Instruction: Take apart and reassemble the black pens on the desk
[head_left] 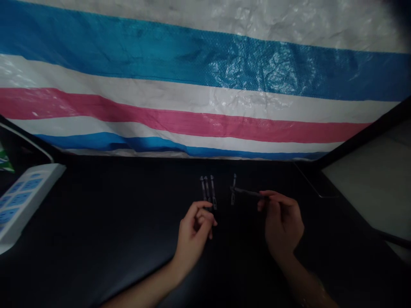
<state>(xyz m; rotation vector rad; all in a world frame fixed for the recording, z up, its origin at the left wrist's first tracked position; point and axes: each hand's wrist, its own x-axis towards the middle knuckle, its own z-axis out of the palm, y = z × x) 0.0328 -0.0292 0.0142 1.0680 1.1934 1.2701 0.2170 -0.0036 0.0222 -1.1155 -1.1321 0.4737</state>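
Fingers loosely curled, my left hand (195, 226) is low over the dark tabletop. Its index fingertip is at the lower ends of a row of three slender dark sticks (207, 188) with small pointed tips; I see nothing between its fingers. My right hand (284, 220) is closed on the near end of a thin dark stick-like tool (252, 193), pinched between thumb and fingers. The tool's far end crosses a fourth slender stick (233, 199), which lies apart to the right of the row. Whether the two touch I cannot tell. Dim light hides fine detail.
Behind the black tabletop (122, 205) hangs a striped plastic sheet (180, 98) in white, blue and pink. A white power strip (25, 196) with blue sockets sits at the left edge, a white cable (32, 143) behind it. A thin rectangular outline marks the back right.
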